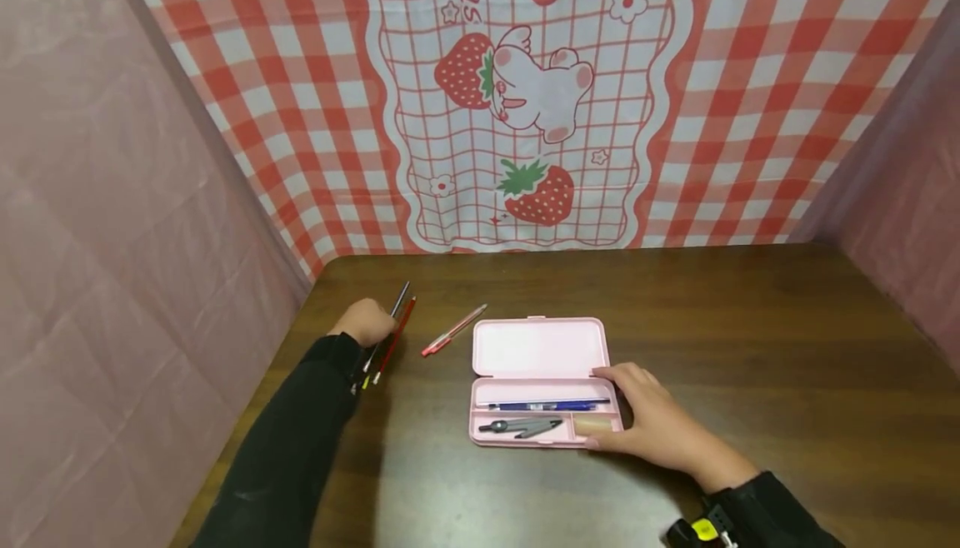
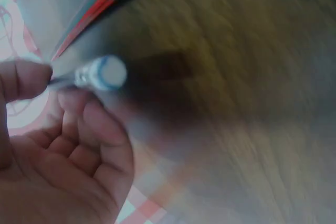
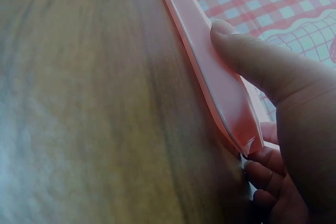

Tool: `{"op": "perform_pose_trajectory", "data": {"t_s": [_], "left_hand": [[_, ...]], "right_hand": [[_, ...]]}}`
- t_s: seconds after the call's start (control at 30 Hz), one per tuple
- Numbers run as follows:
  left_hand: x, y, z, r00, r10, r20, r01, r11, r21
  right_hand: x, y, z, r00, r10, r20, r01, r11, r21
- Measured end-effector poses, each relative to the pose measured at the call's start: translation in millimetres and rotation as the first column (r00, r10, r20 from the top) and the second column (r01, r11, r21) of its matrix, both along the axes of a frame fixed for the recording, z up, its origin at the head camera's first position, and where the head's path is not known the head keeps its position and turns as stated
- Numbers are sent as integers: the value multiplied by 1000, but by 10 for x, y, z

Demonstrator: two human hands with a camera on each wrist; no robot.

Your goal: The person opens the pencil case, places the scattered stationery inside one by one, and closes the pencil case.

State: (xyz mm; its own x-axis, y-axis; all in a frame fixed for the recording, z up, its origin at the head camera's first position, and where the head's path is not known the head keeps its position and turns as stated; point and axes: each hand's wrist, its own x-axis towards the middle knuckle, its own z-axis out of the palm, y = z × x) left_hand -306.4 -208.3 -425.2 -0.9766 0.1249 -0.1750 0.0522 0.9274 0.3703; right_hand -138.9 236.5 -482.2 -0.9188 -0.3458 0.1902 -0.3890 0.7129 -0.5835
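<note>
At the table's left side my left hand (image 1: 365, 322) pinches a dark pencil between thumb and fingers. Its white eraser end (image 2: 113, 72) points at the camera in the left wrist view. Just right of that hand lies a red pencil (image 1: 396, 340) with a metal ferrule. My right hand (image 1: 660, 423) grips the right end of an open pink pencil case (image 1: 540, 348), thumb on the near side and fingers at the far side. Inside the case are a blue pen (image 1: 555, 406), a grey compass (image 1: 521, 425) and a beige block (image 1: 592, 424) like an eraser.
A clear pen with red ends (image 1: 453, 330) lies between the left hand and the case. A yellow-green pencil tip (image 1: 366, 382) shows by the left sleeve. Behind the brown table (image 1: 750, 323) hangs a red-and-white checked cloth (image 1: 772, 115); pink cloth covers the sides.
</note>
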Motion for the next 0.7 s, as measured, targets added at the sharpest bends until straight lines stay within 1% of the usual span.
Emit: {"op": "perform_pose_trajectory", "data": {"t_s": [0.1, 0.2, 0.3, 0.4, 0.5, 0.6, 0.7], "left_hand": [[4, -19, -9, 1000, 3, -31, -3, 1000, -2], [25, 23, 9, 999, 16, -35, -16, 1000, 0], [58, 125, 35, 999, -2, -52, 1, 1000, -23], [106, 230, 61, 996, -35, -81, 30, 998, -55], [150, 304, 85, 988, -80, -132, 69, 994, -86], [178, 366, 116, 973, -130, -192, 108, 987, -119], [209, 444, 159, 959, -166, -227, 140, 982, -128]], "right_hand": [[-4, -1, 15, 1000, 0, 0, 0, 1000, 11], [-3, -6, 24, 1000, -2, 8, 2, 1000, 15], [10, 5, 30, 1000, -7, 15, 7, 1000, 17], [14, 7, 33, 1000, -8, 14, 8, 1000, 18], [5, -3, 34, 1000, -6, 9, 6, 1000, 19], [-7, -15, 29, 1000, -5, 9, 5, 1000, 19], [-2, -14, 33, 1000, -7, 14, 7, 1000, 17]]}}
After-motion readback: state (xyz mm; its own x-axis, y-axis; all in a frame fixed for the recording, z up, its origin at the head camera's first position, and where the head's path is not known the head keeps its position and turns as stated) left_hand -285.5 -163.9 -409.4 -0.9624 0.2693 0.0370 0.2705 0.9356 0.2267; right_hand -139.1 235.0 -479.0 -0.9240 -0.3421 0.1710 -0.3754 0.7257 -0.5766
